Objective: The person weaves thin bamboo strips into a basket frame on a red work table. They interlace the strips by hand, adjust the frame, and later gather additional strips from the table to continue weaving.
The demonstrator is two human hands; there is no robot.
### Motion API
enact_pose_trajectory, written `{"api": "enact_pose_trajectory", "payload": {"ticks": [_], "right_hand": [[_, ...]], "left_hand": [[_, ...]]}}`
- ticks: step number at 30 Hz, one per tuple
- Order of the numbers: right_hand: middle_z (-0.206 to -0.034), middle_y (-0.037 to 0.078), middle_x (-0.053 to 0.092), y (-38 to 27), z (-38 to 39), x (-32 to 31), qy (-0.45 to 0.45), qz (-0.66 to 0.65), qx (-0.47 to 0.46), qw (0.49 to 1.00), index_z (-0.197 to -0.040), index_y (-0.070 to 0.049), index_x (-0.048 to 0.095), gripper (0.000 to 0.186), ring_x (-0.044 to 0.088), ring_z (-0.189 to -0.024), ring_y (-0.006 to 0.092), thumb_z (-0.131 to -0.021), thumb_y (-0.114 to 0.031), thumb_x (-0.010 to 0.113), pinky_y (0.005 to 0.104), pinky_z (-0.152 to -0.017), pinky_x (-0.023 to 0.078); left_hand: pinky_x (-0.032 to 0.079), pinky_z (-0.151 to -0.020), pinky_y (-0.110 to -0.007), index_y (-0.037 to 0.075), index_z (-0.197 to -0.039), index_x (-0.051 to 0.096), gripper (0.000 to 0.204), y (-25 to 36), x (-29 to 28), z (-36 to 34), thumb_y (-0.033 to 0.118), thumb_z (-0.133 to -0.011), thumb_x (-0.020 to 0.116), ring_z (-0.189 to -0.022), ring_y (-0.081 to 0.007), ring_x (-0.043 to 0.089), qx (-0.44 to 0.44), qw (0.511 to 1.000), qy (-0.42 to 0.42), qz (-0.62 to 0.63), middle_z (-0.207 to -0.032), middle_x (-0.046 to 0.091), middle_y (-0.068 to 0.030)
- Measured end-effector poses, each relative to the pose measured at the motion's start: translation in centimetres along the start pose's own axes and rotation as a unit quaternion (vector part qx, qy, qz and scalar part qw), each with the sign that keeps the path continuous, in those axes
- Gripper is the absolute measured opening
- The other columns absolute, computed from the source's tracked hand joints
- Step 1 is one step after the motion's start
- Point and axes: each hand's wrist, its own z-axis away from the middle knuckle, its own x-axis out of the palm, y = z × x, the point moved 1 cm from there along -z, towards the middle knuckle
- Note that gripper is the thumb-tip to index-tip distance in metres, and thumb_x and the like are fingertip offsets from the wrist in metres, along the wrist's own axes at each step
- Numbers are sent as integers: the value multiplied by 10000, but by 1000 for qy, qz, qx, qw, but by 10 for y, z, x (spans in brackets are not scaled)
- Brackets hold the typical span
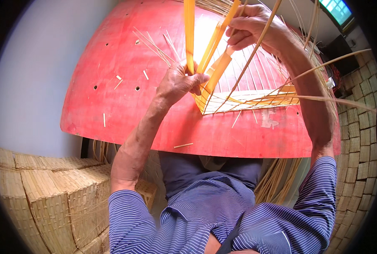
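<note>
Red tabletop [91, 72]: broad and scuffed, dotted with small dark holes [137, 88], bleached by glare toward the far middle.
Wall [40, 63]: pale, over on the left.
Woven work [260, 99]: right there on the tabletop, right of centre, with a low lattice side running rightward from a sharp near corner.
Yellow strips [189, 34]: 3 broad ones, rising from around that corner, with 1 nearly upright and 2 leaning right.
Left hand [179, 82]: closed now, gripping the yellow strips low down, just above the corner.
Right hand [254, 27]: up high, bent at the fingers, close to the top of the shortest yellow strip and touching a thin tan strip; impossible to tell whether firmly pinched.
Long thin canes [256, 46]: crossing and arching on the right, past the right forearm.
Scraps [104, 120]: short and pale, scattered across the red.
Woven boxes [53, 203]: stacked at lower left.
Loose canes [281, 178]: bundled below the near edge.
</note>
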Motion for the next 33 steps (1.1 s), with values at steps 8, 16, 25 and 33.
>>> {"api": "enact_pose_trajectory", "payload": {"ticks": [8, 16, 25, 33], "right_hand": [[-923, 253, 680, 19, 0, 41, -126, -192, 52, 972, -1068, 67, 552, 275, 742, -810, 392, -966, -181, 610, 464, -725, 660], [-1030, 249, 670, 31, -2, 41, -85, -156, 87, 980, -1199, 29, 516, 375, 741, -881, 365, -1000, -272, 619, 423, -726, 653], [-1041, 250, 679, 37, 6, 44, -54, -172, 98, 979, -1175, 31, 511, 322, 740, -860, 342, -1044, -263, 524, 406, -742, 641], [-1145, 272, 669, 43, 5, 45, -199, -264, 54, 942, -1307, 69, 500, 399, 708, -1044, 373, -1008, -182, 582, 468, -906, 598]], "left_hand": [[562, -651, -280, 23, -1160, 582, 354, 12, 1, 6, 213, -916, 755, -722, -128, 653, -1, 995, -96, -1, -895, 668, -73], [531, -699, -284, 9, -1152, 669, 274, 26, -21, 10, 235, -999, 643, -755, -108, 605, 123, 979, -18, -160, -877, 664, -30], [443, -625, -255, 14, -991, 650, 193, 6, -5, -17, 205, -971, 666, -696, -53, 529, 91, 980, 101, -146, -777, 606, 22], [518, -735, -283, 2, -1145, 545, 271, 17, -1, -8, 115, -916, 637, -836, -132, 629, 46, 998, 25, -46, -878, 614, -59]]}}
